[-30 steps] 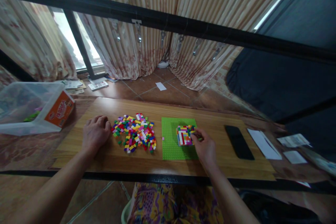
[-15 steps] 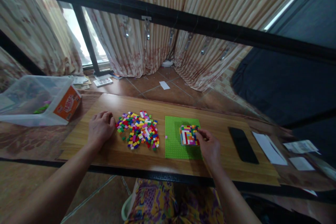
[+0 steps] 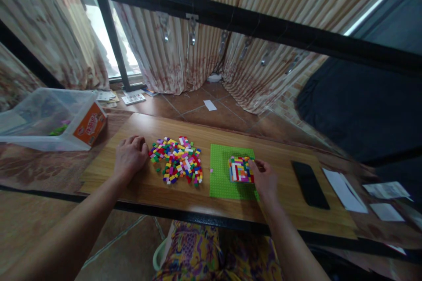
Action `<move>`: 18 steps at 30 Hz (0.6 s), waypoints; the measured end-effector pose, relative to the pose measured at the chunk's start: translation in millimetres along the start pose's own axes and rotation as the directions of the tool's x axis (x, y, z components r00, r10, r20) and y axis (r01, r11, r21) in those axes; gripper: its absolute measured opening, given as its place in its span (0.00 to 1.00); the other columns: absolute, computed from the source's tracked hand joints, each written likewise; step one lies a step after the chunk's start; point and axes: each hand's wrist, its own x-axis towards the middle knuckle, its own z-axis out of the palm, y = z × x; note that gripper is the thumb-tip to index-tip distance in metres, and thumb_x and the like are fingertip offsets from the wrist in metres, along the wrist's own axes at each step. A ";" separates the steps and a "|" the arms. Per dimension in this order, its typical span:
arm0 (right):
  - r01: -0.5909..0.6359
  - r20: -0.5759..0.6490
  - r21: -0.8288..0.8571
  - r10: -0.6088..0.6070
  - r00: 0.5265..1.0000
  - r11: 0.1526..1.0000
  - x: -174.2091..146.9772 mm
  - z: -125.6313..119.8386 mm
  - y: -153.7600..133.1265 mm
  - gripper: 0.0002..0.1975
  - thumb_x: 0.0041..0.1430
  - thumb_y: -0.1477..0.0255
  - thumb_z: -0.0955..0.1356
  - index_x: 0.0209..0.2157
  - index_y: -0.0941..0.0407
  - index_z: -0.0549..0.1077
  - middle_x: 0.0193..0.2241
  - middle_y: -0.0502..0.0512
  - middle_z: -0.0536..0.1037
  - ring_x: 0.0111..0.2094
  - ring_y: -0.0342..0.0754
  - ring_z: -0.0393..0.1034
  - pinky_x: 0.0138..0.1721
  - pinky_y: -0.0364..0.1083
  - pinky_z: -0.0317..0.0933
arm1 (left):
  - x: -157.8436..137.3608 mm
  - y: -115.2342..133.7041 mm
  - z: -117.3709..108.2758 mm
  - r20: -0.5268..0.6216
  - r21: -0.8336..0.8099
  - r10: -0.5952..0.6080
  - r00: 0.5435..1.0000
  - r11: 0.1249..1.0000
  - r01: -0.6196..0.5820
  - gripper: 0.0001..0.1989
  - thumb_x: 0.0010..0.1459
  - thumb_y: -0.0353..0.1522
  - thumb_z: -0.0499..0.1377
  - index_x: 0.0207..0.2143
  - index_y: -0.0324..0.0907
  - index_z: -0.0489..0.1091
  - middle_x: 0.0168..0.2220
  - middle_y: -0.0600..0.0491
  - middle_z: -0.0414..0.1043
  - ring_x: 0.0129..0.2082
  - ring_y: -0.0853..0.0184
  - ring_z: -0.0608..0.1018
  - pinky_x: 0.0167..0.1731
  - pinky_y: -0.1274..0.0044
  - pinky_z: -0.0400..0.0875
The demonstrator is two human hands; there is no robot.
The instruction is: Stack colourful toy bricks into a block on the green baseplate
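My right hand (image 3: 266, 179) is at the right edge of a multicoloured block of toy bricks (image 3: 240, 170). Its fingers are pinched together and touch the block there; whatever lies between the fingertips is hidden. This block stands on a green studded baseplate (image 3: 218, 188), right of its middle. One small pink brick (image 3: 211, 170) sits near the plate's left edge. To the left, my left hand (image 3: 131, 154) rests on the wooden board with its fingers curled under, so their contents are hidden. Just right of it spreads a loose pile of small coloured bricks (image 3: 178, 161).
A black phone (image 3: 310, 184) and white papers (image 3: 344, 189) lie right of the baseplate. At the far left stands a clear plastic bin (image 3: 49, 116) with an orange label. The wooden board (image 3: 158, 125) has a dark front rail; a black bar (image 3: 211, 13) crosses above.
The whole view has shifted slightly, carrying the table a little rightwards. Both hands keep nearly the same places relative to the bricks, with the right still at the block's edge.
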 end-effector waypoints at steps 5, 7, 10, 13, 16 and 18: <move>-0.068 0.019 0.084 0.066 0.998 0.994 -1.1 3.2 -2.3 0.27 0.46 0.50 0.73 0.38 0.60 0.78 0.34 0.61 0.82 0.33 0.52 0.76 0.36 0.50 0.68 | 0.2 -0.3 1.3 0.006 -0.023 -0.024 1.000 0.999 0.024 0.20 0.63 0.39 0.48 0.48 0.42 0.74 0.53 0.45 0.74 0.54 0.53 0.72 0.57 0.65 0.64; -0.061 0.024 0.108 0.059 0.998 0.992 -2.4 4.1 -2.6 0.27 0.46 0.50 0.74 0.38 0.59 0.78 0.33 0.61 0.82 0.33 0.52 0.76 0.36 0.50 0.68 | 0.2 0.1 1.0 0.014 -0.019 -0.022 1.000 1.000 0.022 0.21 0.63 0.39 0.48 0.48 0.41 0.74 0.54 0.44 0.73 0.54 0.53 0.72 0.57 0.66 0.63; -0.045 0.039 0.111 0.041 0.998 0.993 -4.0 5.5 -0.8 0.27 0.48 0.49 0.73 0.38 0.59 0.78 0.34 0.60 0.83 0.33 0.52 0.76 0.36 0.50 0.69 | -0.2 1.6 -1.0 0.020 -0.017 -0.017 1.000 1.000 0.018 0.22 0.63 0.39 0.47 0.49 0.39 0.74 0.55 0.43 0.73 0.54 0.52 0.72 0.58 0.66 0.63; -0.040 0.051 0.113 0.034 0.998 0.993 -4.3 6.2 1.6 0.28 0.48 0.49 0.73 0.39 0.59 0.78 0.34 0.60 0.83 0.33 0.52 0.76 0.36 0.50 0.69 | -0.8 3.2 -3.2 0.020 -0.011 -0.019 1.000 1.000 0.020 0.22 0.63 0.38 0.47 0.49 0.38 0.74 0.54 0.41 0.73 0.54 0.52 0.72 0.57 0.65 0.63; -0.059 0.068 0.109 0.052 0.996 0.992 -3.1 5.8 3.2 0.27 0.48 0.49 0.73 0.38 0.59 0.78 0.34 0.60 0.83 0.33 0.52 0.76 0.36 0.50 0.68 | -0.9 3.5 -3.9 0.024 0.001 -0.014 1.000 1.000 0.014 0.21 0.63 0.38 0.48 0.49 0.38 0.74 0.53 0.41 0.74 0.53 0.52 0.73 0.56 0.66 0.63; -0.074 0.080 0.109 0.066 0.995 0.991 -2.1 5.0 4.6 0.27 0.48 0.49 0.73 0.38 0.59 0.79 0.34 0.59 0.83 0.34 0.52 0.76 0.37 0.50 0.68 | -0.8 3.1 -3.7 0.024 0.008 -0.002 1.000 1.000 0.002 0.20 0.62 0.37 0.49 0.48 0.38 0.74 0.52 0.42 0.74 0.52 0.53 0.73 0.56 0.66 0.63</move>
